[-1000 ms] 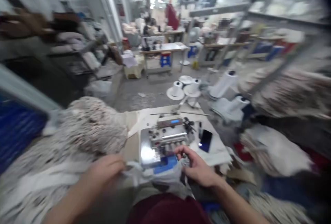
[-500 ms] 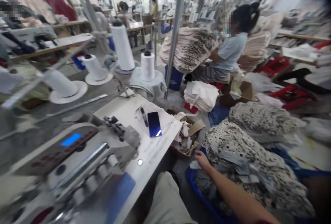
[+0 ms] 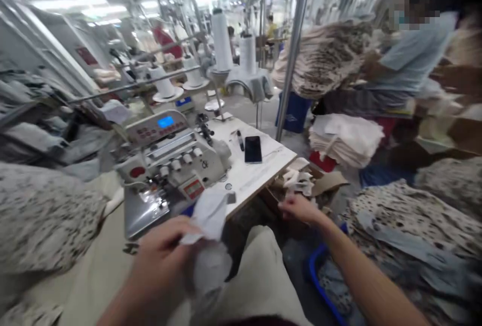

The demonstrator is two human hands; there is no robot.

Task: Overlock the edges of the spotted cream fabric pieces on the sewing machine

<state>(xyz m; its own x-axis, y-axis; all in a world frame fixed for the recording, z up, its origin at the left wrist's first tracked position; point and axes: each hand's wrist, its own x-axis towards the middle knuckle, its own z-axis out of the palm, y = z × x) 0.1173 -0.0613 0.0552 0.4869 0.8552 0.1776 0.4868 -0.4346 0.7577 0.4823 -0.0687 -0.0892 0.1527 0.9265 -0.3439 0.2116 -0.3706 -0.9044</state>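
Observation:
My left hand (image 3: 161, 260) is closed on a piece of light grey fabric (image 3: 209, 218) just in front of the sewing machine (image 3: 171, 157). The fabric hangs down over my lap. My right hand (image 3: 299, 208) reaches out to the right of the table, over a cardboard box of fabric scraps (image 3: 301, 180). Its fingers look pinched together, and I cannot make out anything in them. A pile of spotted fabric pieces (image 3: 410, 225) lies to the right of that arm, in a blue bin (image 3: 320, 276).
A phone (image 3: 253, 149) and a pen (image 3: 240, 140) lie on the white table (image 3: 263, 165). Thread cones (image 3: 222, 39) stand behind the machine. A metal pole (image 3: 293, 49) rises beside the table. A seated person (image 3: 414, 55) works at back right among fabric stacks.
The view swung right, then partly back to the machine. My right hand lifted from the spotted pile to the scrap box. My left hand came back into view holding the grey fabric.

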